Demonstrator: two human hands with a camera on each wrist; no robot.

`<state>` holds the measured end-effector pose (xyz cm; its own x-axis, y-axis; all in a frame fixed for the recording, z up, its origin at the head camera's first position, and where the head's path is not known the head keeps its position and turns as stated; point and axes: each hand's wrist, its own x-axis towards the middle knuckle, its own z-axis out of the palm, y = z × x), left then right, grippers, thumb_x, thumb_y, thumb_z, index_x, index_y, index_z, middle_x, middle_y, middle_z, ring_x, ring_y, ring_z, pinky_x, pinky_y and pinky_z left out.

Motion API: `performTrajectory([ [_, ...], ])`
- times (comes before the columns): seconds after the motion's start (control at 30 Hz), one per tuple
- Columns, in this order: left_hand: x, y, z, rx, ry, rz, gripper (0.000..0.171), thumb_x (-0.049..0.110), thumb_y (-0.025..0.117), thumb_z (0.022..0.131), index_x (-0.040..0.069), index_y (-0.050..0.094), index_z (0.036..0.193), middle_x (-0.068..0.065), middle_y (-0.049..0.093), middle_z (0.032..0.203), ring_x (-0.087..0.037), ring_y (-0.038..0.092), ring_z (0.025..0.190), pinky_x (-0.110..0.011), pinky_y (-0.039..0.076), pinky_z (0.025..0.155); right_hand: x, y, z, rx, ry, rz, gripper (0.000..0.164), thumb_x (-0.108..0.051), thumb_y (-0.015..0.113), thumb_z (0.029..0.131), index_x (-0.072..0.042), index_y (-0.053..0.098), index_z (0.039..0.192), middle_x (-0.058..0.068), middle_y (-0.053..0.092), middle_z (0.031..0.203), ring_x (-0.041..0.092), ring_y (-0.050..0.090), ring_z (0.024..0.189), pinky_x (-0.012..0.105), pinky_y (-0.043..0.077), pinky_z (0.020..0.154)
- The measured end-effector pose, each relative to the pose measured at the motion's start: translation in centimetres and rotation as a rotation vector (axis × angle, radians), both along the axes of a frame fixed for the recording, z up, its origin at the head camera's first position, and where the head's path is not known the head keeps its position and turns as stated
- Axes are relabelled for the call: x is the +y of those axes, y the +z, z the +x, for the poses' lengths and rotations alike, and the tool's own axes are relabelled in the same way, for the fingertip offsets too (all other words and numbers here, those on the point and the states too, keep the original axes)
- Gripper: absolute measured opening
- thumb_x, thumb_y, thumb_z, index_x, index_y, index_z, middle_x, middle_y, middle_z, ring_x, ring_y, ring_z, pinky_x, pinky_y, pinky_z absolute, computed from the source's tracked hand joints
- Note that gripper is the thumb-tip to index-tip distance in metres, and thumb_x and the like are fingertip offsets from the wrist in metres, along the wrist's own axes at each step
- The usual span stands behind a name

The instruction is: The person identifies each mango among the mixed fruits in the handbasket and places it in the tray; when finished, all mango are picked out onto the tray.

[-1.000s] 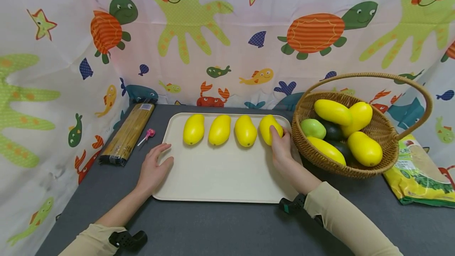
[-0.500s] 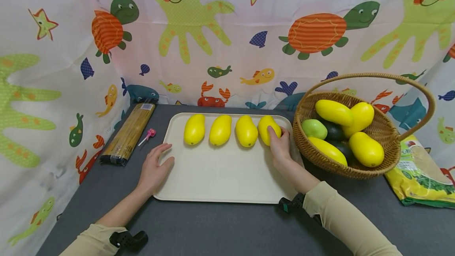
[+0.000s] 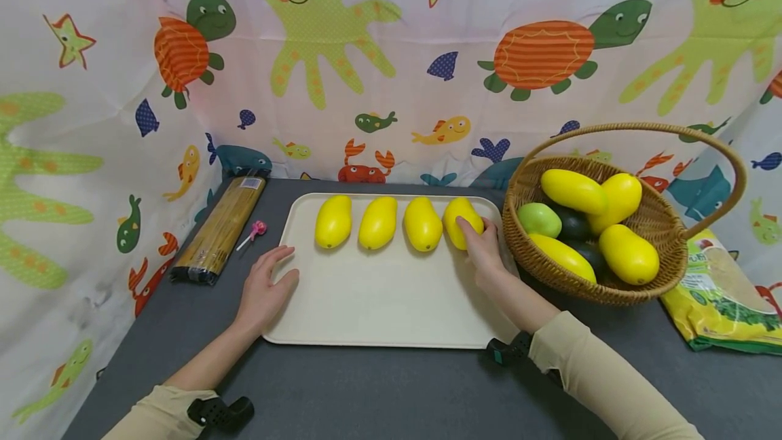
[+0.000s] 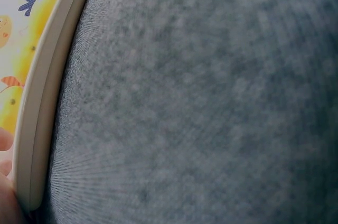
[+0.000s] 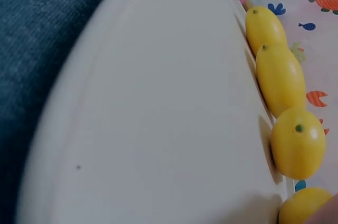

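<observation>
In the head view, my right hand [image 3: 489,253] holds the rightmost yellow mango [image 3: 459,216], thumb on its near side and fingers round its right side. This mango lies on the cream tray [image 3: 379,304], at the right end of a row along the back. Three more mangoes share that row, the nearest being the third mango [image 3: 423,224]. My left hand [image 3: 265,294] rests at the tray's left edge, fingers extended and thumb apart. In the right wrist view the held mango [image 5: 302,205] shows at the bottom corner; in the left wrist view fingertips [image 4: 5,139] touch the tray rim [image 4: 42,92].
A wicker basket [image 3: 531,267] with yellow mangoes, a green fruit [image 3: 540,221] and dark green fruits stands right of the tray. Behind it lies a yellow packet [image 3: 723,297]. At left are a bundle of thin sticks [image 3: 220,229] and a pink lollipop [image 3: 259,228].
The rightmost mango has shifted slightly left with my right hand, toward the third one. My right forearm has swung a little to the right. My left hand stays in place.
</observation>
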<state>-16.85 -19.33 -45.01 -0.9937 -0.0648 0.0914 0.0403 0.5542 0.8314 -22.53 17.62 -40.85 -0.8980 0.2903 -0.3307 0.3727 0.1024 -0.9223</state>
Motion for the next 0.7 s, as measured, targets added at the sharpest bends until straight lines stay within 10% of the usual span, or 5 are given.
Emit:
performTrajectory([
  [0.37,0.1,-0.1,0.0,0.014,-0.011,-0.005,0.045,0.013,0.061,0.093,0.003,0.054,0.137,-0.014,0.042,0.147,-0.033,0.032,0.138,-0.054,0.025,0.110,0.8,0.9,1.9,-0.073,0.072,-0.047,0.092,-0.040,0.054,0.097,-0.008,-0.010,0.155,0.011,-0.004,0.163,0.025,0.007,0.147,0.040,0.011,0.118],
  [0.7,0.0,-0.2,-0.1,0.017,-0.009,-0.010,0.045,0.014,0.061,0.094,0.004,0.054,0.137,-0.013,0.043,0.147,-0.033,0.032,0.138,-0.054,0.025,0.110,1.1,3.3,7.0,-0.069,0.231,-0.152,0.087,-0.033,0.054,0.097,-0.013,-0.007,0.156,0.008,-0.007,0.162,0.035,0.018,0.144,0.045,0.016,0.117],
])
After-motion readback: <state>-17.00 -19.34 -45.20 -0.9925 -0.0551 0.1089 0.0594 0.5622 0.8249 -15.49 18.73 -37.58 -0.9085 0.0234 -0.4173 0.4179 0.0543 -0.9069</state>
